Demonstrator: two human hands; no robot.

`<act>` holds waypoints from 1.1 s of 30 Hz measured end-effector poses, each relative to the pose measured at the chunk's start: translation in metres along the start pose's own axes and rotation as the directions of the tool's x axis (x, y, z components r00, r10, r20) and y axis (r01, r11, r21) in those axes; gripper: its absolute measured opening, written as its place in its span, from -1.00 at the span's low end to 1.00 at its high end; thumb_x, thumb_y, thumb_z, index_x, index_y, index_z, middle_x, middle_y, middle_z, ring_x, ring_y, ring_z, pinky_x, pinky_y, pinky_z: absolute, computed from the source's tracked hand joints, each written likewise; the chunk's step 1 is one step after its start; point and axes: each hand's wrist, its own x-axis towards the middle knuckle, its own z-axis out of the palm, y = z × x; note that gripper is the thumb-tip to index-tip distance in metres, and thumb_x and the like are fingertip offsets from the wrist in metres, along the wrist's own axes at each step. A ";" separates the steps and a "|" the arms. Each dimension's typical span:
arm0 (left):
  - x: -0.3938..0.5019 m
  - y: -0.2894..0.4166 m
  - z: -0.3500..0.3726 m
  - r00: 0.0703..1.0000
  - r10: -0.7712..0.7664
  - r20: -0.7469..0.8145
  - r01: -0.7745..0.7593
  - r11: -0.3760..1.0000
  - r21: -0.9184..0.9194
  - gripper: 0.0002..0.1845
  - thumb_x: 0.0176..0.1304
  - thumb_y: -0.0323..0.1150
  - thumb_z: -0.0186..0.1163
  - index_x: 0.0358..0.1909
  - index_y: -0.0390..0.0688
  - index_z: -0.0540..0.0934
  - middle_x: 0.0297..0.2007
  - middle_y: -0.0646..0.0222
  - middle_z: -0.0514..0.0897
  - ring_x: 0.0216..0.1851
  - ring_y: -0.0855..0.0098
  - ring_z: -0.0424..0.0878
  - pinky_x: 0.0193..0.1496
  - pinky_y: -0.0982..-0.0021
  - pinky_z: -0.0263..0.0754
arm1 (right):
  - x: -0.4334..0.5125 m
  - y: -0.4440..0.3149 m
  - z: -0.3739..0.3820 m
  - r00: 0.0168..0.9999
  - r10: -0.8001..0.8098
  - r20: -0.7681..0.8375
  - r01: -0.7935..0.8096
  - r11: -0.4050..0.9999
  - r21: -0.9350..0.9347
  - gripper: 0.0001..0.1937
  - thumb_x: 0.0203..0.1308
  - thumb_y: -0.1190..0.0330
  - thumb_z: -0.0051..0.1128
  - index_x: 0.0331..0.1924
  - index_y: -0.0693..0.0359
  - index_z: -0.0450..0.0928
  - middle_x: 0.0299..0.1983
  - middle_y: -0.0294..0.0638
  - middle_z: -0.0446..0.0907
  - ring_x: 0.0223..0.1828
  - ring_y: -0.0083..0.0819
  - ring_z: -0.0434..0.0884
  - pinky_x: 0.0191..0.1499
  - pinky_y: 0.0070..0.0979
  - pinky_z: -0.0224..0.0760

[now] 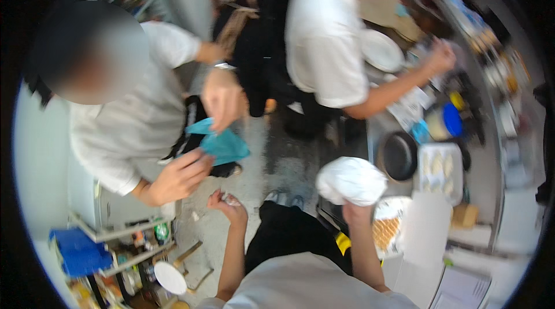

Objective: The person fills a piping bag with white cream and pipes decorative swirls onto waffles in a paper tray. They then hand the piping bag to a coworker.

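On the right, my right hand [357,213] grips a puffy white bundle [352,181] from below; blur hides whether it is plastic or cloth. It is raised beside the counter, near a black frying pan [398,156] and an open white takeaway box [427,226] of waffle-like food [385,233]. My left hand [230,207] is low in front of me, palm up, its fingers curled on a small whitish scrap [229,199]. Just beyond it, a co-worker's two hands hold a teal plastic bag or glove [223,142].
Another person in a white shirt [325,49] works at the counter on the right. A tray of pale dumpling-like pieces [440,170] and a blue-lidded jar [444,121] stand there. A round white stool [170,277] and cluttered shelves [138,259] are at lower left.
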 end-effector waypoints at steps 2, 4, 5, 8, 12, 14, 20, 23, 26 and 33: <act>-0.020 0.010 -0.003 0.973 0.066 0.222 -0.054 0.997 -0.060 -0.48 0.13 -0.64 0.06 0.16 -0.32 0.22 0.07 0.00 0.25 0.07 0.17 0.34 0.10 0.21 0.34 | -0.023 -0.006 -0.005 0.989 -0.130 0.064 0.137 0.984 -0.118 -0.18 -0.20 0.48 0.52 0.26 0.26 0.31 0.18 -0.11 0.47 0.22 -0.27 0.47 0.28 -0.30 0.35; -0.034 0.020 0.008 0.796 0.079 0.600 0.020 0.988 -0.156 -0.51 0.14 -0.63 0.10 0.12 -0.30 0.23 -0.02 0.01 0.31 0.05 0.16 0.39 0.09 0.24 0.36 | -0.045 -0.012 -0.014 0.951 -0.276 0.142 0.301 0.933 -0.199 -0.18 -0.28 0.38 0.57 0.20 0.27 0.34 0.16 -0.07 0.47 0.19 -0.27 0.49 0.25 -0.31 0.35; -0.040 0.025 0.012 0.564 0.062 0.823 0.108 0.983 -0.148 -0.52 0.15 -0.62 0.12 0.11 -0.30 0.24 -0.05 0.03 0.35 0.02 0.17 0.42 0.07 0.25 0.37 | -0.060 -0.015 -0.020 0.942 -0.310 0.129 0.333 0.917 -0.221 -0.17 -0.32 0.33 0.60 0.17 0.27 0.35 0.15 -0.05 0.47 0.18 -0.27 0.49 0.24 -0.31 0.34; -0.058 0.038 0.036 -0.199 0.349 0.916 0.135 0.935 -0.327 -0.63 0.17 -0.50 0.26 -0.01 -0.23 0.38 -0.11 0.10 0.48 -0.09 0.20 0.53 -0.04 0.26 0.45 | -0.106 -0.022 -0.042 0.850 -0.497 0.175 0.518 0.726 -0.453 -0.28 -0.26 0.32 0.59 0.08 0.30 0.43 0.13 0.02 0.47 0.13 -0.17 0.52 0.19 -0.29 0.37; -0.119 0.067 0.052 -0.652 0.447 0.613 0.231 0.887 -0.400 -0.70 0.15 -0.37 0.36 -0.14 -0.23 0.51 -0.25 0.16 0.61 -0.15 0.22 0.62 -0.12 0.27 0.50 | -0.180 -0.014 -0.054 0.775 -0.620 -0.123 0.537 0.749 -0.387 -0.42 -0.18 0.44 0.56 0.00 0.28 0.48 0.02 -0.02 0.52 0.04 -0.14 0.59 0.12 -0.26 0.47; -0.166 0.091 0.046 -0.725 0.465 0.507 0.295 0.876 -0.382 -0.68 0.15 -0.35 0.38 -0.13 -0.24 0.51 -0.27 0.20 0.63 -0.18 0.27 0.64 -0.14 0.28 0.51 | -0.219 -0.007 -0.055 0.653 -0.675 -0.343 0.574 0.736 -0.358 -0.45 -0.17 0.47 0.53 -0.03 0.27 0.48 -0.01 -0.03 0.53 -0.03 -0.12 0.62 0.09 -0.23 0.51; -0.321 0.188 0.009 -0.730 0.426 0.535 0.508 0.861 0.007 -0.63 0.29 -0.24 0.32 -0.08 -0.28 0.46 -0.19 0.20 0.67 -0.20 0.42 0.67 -0.12 0.44 0.55 | -0.303 -0.017 -0.077 0.444 -0.439 -0.781 0.581 0.805 -0.122 -0.50 0.10 0.41 0.32 0.14 0.30 0.41 0.05 -0.02 0.57 0.03 -0.22 0.62 0.12 -0.31 0.52; -0.364 0.215 0.001 -0.556 0.491 0.670 0.335 0.871 -0.360 -0.37 0.32 -0.01 0.23 0.15 -0.36 0.39 -0.02 -0.10 0.62 0.05 0.01 0.60 0.09 0.19 0.50 | -0.320 -0.027 -0.087 0.415 -0.496 -0.762 0.541 0.809 -0.232 -0.48 0.14 0.40 0.30 0.19 0.30 0.39 0.11 0.00 0.55 0.10 -0.18 0.59 0.16 -0.28 0.50; -0.351 0.215 0.000 -0.677 0.494 0.545 0.294 0.861 -0.415 -0.39 0.35 -0.03 0.17 0.20 -0.36 0.43 0.07 -0.15 0.58 0.13 -0.05 0.54 0.15 0.17 0.45 | -0.326 -0.035 -0.109 0.503 -0.453 -0.736 0.504 0.846 -0.176 -0.33 0.06 0.39 0.37 0.27 0.27 0.31 0.19 -0.01 0.49 0.22 -0.11 0.50 0.24 -0.20 0.42; -0.146 0.199 0.002 -0.848 0.393 0.357 0.287 0.905 -0.316 -0.48 0.40 -0.08 0.13 0.21 -0.26 0.46 0.10 0.04 0.59 0.17 0.16 0.55 0.22 0.25 0.41 | -0.265 -0.037 -0.154 0.840 -0.341 -0.423 0.372 0.928 -0.010 -0.09 -0.13 0.47 0.50 0.38 0.18 0.19 0.26 -0.10 0.43 0.31 -0.10 0.41 0.33 -0.12 0.33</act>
